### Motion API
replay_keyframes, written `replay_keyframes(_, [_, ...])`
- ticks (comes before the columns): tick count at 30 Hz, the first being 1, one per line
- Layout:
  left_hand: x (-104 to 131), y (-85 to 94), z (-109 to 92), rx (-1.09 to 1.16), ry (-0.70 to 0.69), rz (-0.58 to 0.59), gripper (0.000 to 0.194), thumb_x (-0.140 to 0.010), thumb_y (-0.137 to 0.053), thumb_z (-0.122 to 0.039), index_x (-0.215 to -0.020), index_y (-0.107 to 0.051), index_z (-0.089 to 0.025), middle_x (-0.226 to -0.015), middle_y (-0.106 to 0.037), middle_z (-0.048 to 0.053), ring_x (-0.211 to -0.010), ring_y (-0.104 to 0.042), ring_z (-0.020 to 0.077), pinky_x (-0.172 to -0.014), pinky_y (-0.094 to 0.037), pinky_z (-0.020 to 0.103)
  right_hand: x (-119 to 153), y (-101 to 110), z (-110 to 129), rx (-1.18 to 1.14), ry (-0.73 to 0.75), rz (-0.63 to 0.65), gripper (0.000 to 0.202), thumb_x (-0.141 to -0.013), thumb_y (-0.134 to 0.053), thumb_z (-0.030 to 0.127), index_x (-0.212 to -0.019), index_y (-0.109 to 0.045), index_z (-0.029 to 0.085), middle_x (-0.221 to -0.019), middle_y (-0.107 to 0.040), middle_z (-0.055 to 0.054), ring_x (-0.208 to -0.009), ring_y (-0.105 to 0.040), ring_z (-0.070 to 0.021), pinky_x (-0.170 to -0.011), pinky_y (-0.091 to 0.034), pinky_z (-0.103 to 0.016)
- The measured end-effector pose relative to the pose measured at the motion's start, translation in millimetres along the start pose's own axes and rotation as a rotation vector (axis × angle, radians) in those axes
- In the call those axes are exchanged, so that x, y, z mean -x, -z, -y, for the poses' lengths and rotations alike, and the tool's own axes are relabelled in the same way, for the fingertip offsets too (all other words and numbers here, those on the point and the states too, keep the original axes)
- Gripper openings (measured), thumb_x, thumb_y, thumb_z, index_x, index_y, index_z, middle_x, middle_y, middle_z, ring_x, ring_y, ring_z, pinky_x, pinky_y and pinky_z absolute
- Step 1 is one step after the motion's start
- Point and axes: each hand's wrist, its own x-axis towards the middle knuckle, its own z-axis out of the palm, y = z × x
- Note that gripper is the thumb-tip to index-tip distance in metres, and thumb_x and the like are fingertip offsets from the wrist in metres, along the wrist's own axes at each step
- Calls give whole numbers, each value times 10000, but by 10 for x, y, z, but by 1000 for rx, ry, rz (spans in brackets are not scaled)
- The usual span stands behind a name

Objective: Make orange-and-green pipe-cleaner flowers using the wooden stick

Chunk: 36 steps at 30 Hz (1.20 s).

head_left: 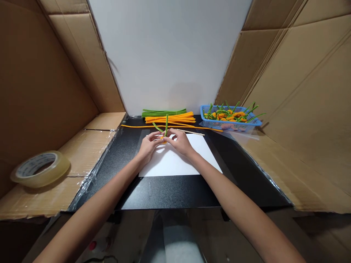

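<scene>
Above the white sheet (178, 160), my left hand (148, 145) and my right hand (179, 141) meet, fingertips pinched on one small orange piece (163, 139) with green stems (166, 124) rising from it. One stem stands upright and another leans left. Most of the orange part is hidden behind my fingers. Just beyond my hands lie a thin wooden stick (192, 132) and long orange strands (131, 126). Farther back rest a bundle of orange pipe cleaners (170, 118) and a bundle of green ones (161, 112).
A blue basket (233, 125) of orange and green pieces stands at the back right, on clear plastic. A roll of clear tape (41, 168) lies on the cardboard at the left. Cardboard walls (307, 91) flank the black table (164, 193).
</scene>
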Motion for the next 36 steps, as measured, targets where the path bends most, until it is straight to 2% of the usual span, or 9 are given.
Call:
replay_keyframes(6, [-11,-5,-41,87,65,42,417,-553,-860,-102,-954,-747,-118,-918,-753,77,-863,-706,158,-953,-521,307,-11,18,-58,-21,-8,-37,210,-820,-674,273,-1020,-711,222,-1064,-731,-64,-929,-670,-217,-707,-472,-302])
replay_keyframes(9, [6,-28,-42,91,77,21,346,-555,-875,-116,-870,-733,-117,-870,-748,71,-830,-707,163,-918,-547,337,1,13,-75,86,56,-137,201,-821,-684,244,-1019,-718,230,-1043,-713,-65,-876,-640,-209,-686,-469,-308])
replay_keyframes(11, [23,-41,-31,61,64,11,353,-535,-904,-152,-833,-719,-114,-816,-739,62,-782,-700,167,-871,-565,367,12,18,-82,197,135,-163,139,-837,-675,208,-965,-728,223,-975,-705,-66,-879,-620,-217,-734,-476,-331])
replay_keyframes(14, [40,-52,-9,8,12,3,391,-486,-935,-192,-791,-708,-102,-783,-730,57,-747,-689,156,-866,-564,370,19,47,-97,382,278,-93,126,-876,-629,146,-869,-733,217,-889,-707,-74,-896,-605,-236,-824,-473,-374])
replay_keyframes(17, [45,-53,4,10,-9,-20,457,-452,-940,-169,-830,-693,-103,-782,-728,51,-749,-691,154,-874,-563,361,7,94,-110,536,386,33,172,-905,-586,123,-881,-734,207,-910,-722,-87,-891,-608,-236,-821,-476,-366])
replay_keyframes(22, [44,-41,-1,35,-11,-23,611,-450,-920,-117,-997,-647,-130,-796,-727,36,-747,-703,162,-826,-579,350,-13,157,-94,672,418,202,179,-902,-560,96,-902,-721,174,-897,-732,-111,-856,-624,-243,-773,-459,-353])
replay_keyframes(26, [35,-16,-17,18,-12,38,629,-484,-906,-134,-1068,-676,-166,-855,-727,39,-800,-708,168,-832,-582,345,1,184,-54,648,422,217,172,-917,-546,129,-887,-710,174,-873,-719,-115,-827,-623,-245,-742,-444,-351])
replay_keyframes(31, [11,9,8,-56,-61,61,443,-477,-931,-230,-867,-742,-140,-846,-742,61,-765,-702,184,-783,-578,344,14,180,-72,642,456,203,168,-920,-547,148,-900,-711,176,-857,-711,-107,-813,-627,-235,-734,-443,-339])
replay_keyframes(36, [24,-1,-6,-115,-78,19,442,-428,-955,-278,-798,-777,-114,-797,-759,83,-745,-707,189,-828,-574,357,22,160,-152,628,454,165,142,-899,-573,124,-905,-706,175,-821,-710,-85,-785,-637,-218,-726,-453,-319])
